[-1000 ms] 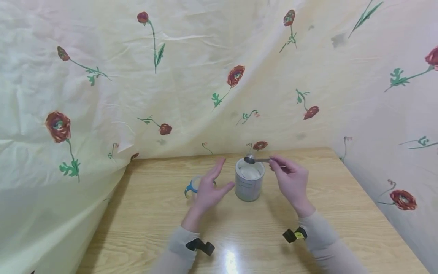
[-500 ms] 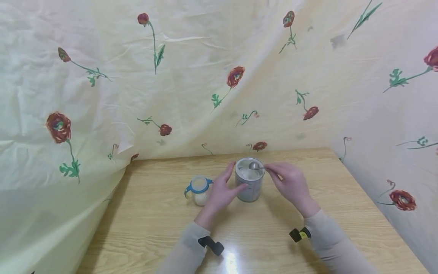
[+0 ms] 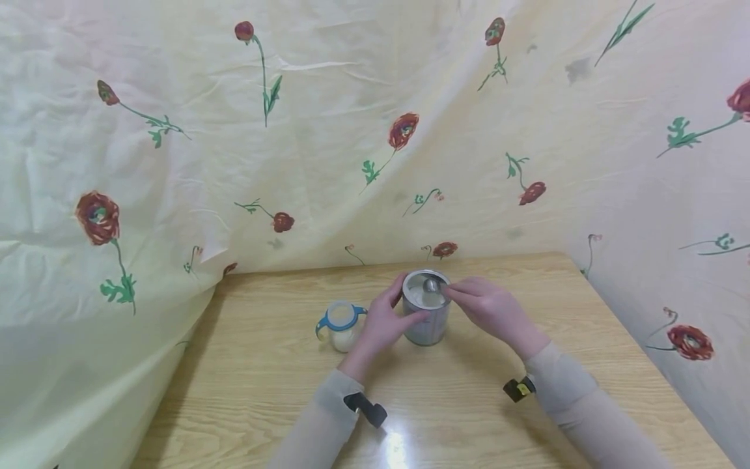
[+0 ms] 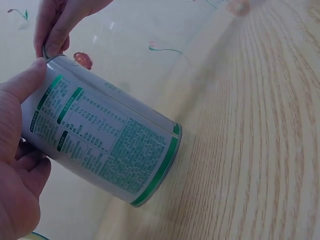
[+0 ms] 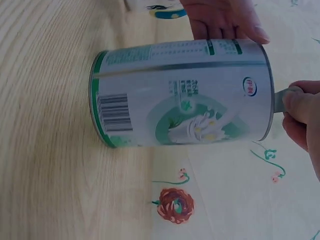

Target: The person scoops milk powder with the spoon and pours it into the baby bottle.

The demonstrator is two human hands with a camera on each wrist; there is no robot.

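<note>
A milk powder can (image 3: 428, 327) with green and white printing stands open on the table. My left hand (image 3: 387, 322) holds its side near the rim, the thumb on the front and the fingers round the far side, as the left wrist view (image 4: 22, 165) also shows. My right hand (image 3: 492, 309) pinches the handle of a metal spoon (image 3: 431, 285) at the can's right rim. The bowl of the spoon is inside the can's mouth. In the right wrist view, the flat spoon handle (image 5: 281, 101) sticks out past the rim. How much powder lies in the can is hard to tell.
Left of the can, close to my left wrist, stands a small cup (image 3: 342, 332) with a blue two-handled ring and whitish lower part. The wooden table (image 3: 263, 378) ends at a cream cloth (image 3: 328, 130) with red flowers, hanging behind and at the sides.
My left hand has moved right, away from the cup, and now grips the can. My right hand has lowered the spoon from above the rim into the can's mouth.
</note>
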